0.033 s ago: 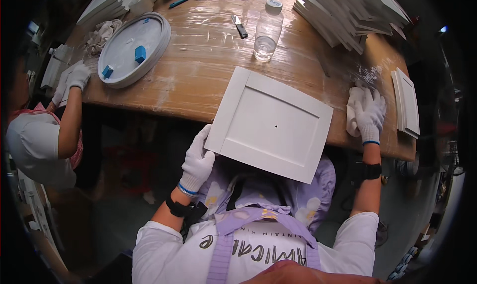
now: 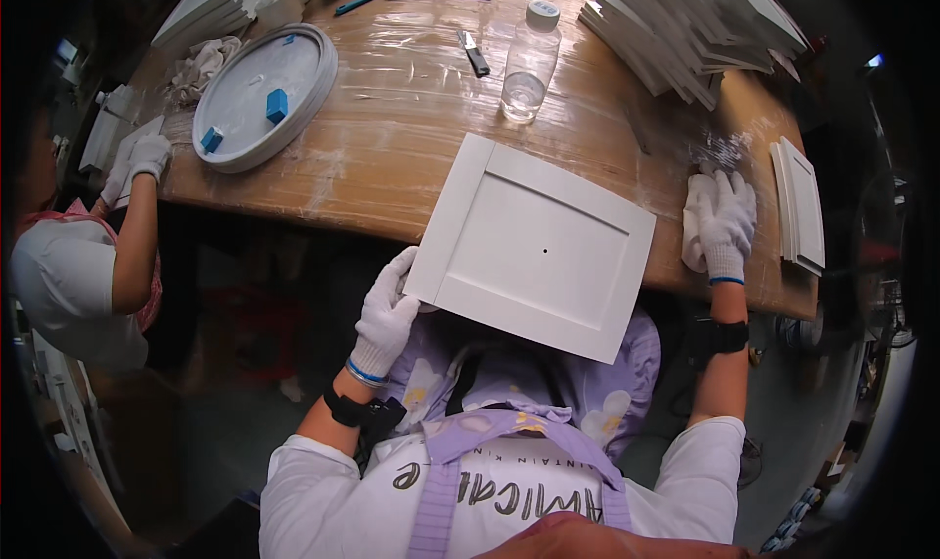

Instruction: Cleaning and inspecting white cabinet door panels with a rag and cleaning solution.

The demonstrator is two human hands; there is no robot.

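Ahead and well to the left of the left hand [image 2: 385,311], a round white lid [image 2: 235,154] is lying on the desk [image 2: 382,153], with blue blocks [image 2: 277,106] resting on it. The left hand, in a white glove, is gripping the near left corner of a white panel [image 2: 534,231]; its fingers are partly hiding, so I cannot tell how far they are reaching underneath. Just to the right of this hand, the panel is spreading partly over the desk and partly over the person's lap; whether the desk edge is bearing any weight, I cannot tell. Judging by its thin edges, it is probably feeling stiff and fairly light, though a single corner is likely giving poor control. Its smooth face is perhaps offering a glove little grip, and its sharp corners are risking dents. The safest hold is probably running along the raised border, at this hand's edge and the opposite one, avoiding the sunken middle. Farther right, the right hand [image 2: 729,221], also gloved, is lying palm down, fingers long and slightly parted, over a pale cloth [image 2: 694,221] bunching out on its left. The cloth is likely being soft, pinching easily at that fold. Just right of this hand, thin white boards [image 2: 802,207] are lying stacked.
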